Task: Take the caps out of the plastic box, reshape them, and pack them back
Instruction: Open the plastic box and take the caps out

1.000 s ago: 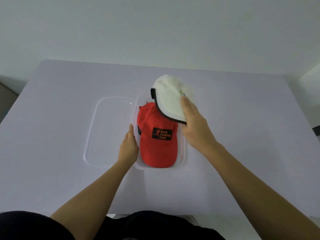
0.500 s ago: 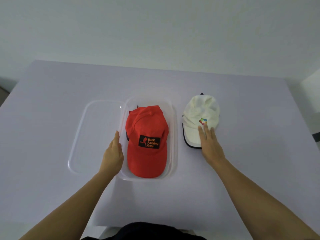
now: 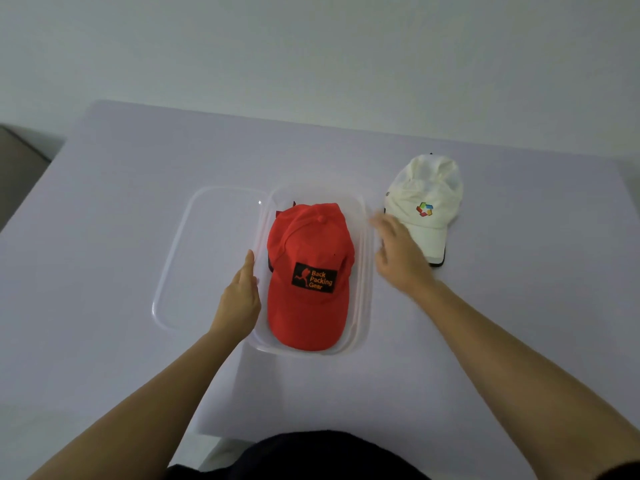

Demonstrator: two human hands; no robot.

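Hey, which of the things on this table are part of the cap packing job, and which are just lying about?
Job: plastic box; red cap inside it; white cap on the table right of it.
Lying about: clear lid, flat left of the box.

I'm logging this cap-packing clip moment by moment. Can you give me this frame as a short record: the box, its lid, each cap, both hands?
plastic box: clear, open, on the table
lid: clear, flat on the table, left of the box
red cap: inside the box, brim toward the person
white cap: on the table, right of the box
left hand: straight, against the box's left wall
right hand: open, blurred, between box and white cap, holding nothing
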